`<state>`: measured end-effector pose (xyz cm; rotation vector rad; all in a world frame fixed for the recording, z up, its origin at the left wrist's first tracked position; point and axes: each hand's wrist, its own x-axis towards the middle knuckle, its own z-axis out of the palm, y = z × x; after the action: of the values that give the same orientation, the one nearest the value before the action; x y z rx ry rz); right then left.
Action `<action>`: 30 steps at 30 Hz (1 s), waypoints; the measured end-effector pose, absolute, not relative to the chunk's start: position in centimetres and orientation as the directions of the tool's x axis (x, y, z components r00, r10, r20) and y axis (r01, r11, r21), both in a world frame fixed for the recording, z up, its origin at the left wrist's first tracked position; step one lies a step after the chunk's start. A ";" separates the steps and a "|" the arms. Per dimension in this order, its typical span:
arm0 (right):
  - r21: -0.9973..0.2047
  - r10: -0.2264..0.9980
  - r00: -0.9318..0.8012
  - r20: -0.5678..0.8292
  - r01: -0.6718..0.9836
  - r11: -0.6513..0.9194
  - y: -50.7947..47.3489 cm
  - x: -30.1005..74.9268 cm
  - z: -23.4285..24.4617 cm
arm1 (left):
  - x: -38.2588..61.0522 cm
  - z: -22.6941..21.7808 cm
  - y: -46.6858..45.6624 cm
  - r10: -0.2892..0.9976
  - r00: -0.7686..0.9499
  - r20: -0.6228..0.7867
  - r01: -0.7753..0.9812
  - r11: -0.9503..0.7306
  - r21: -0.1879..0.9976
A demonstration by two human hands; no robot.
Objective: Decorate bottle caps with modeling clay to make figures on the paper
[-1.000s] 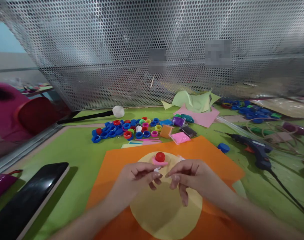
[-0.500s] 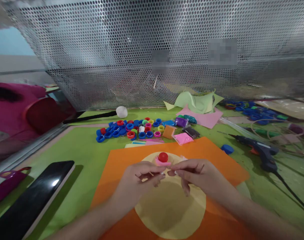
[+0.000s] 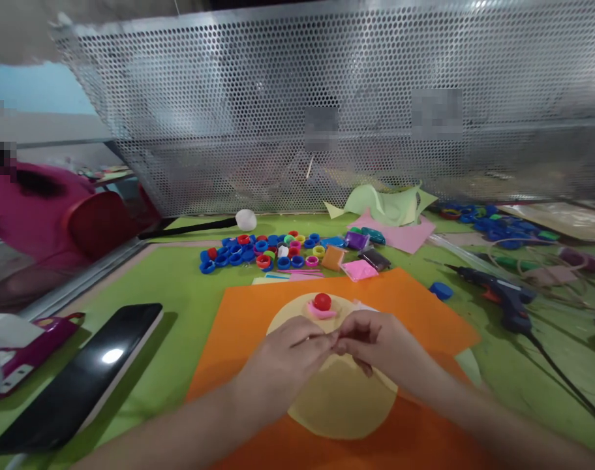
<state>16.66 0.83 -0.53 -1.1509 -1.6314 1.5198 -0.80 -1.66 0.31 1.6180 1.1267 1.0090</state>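
My left hand (image 3: 285, 362) and my right hand (image 3: 376, 343) meet fingertip to fingertip over a pale yellow paper circle (image 3: 339, 401), which lies on an orange sheet (image 3: 248, 313). Both hands are closed in a pinch on something small that I cannot make out. Just beyond the fingers a red bottle cap (image 3: 321, 301) sits on a pink clay lump (image 3: 318, 312) at the circle's far edge.
Several coloured bottle caps (image 3: 258, 251) and clay packets (image 3: 359, 269) lie behind the orange sheet. A glue gun (image 3: 498, 294) with its cord is at the right, a black phone (image 3: 89, 375) at the left. A perforated metal screen (image 3: 327, 98) closes the back. A person in pink sits beyond the left edge.
My two hands have drawn together until the fingertips touch. The white bit seen between them earlier no longer shows. The view has tilted up slightly.
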 end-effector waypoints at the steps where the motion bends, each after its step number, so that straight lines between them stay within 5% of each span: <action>1: -0.981 0.897 -0.428 -0.112 0.192 -0.031 0.7 16.7 -0.4 | -0.7 0.5 -1.7 0.953 0.258 0.159 0.267 -0.229 0.936; 7: -0.988 0.918 -0.391 -0.067 0.153 -0.007 -0.1 16.7 0.8 | -0.5 1.3 -1.7 0.898 0.292 0.328 0.475 -0.434 0.766; 20: -0.903 0.920 -0.371 0.123 0.344 0.259 0.0 17.2 0.3 | -1.1 -0.4 -0.7 0.652 0.520 0.552 0.603 -0.738 0.304; 27: -0.523 0.759 -0.395 0.518 0.557 0.646 0.0 17.6 0.6 | -1.1 0.3 -1.0 0.572 0.526 0.629 0.650 -0.748 0.137; 30: -0.676 0.865 -0.247 0.437 0.545 0.497 0.6 18.2 1.3 | -1.7 0.7 -0.5 0.595 0.460 0.659 0.686 -0.709 0.162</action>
<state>18.18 0.61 1.35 -1.1632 -1.9298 0.4992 -1.72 -0.53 0.66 2.7902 1.2311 1.1755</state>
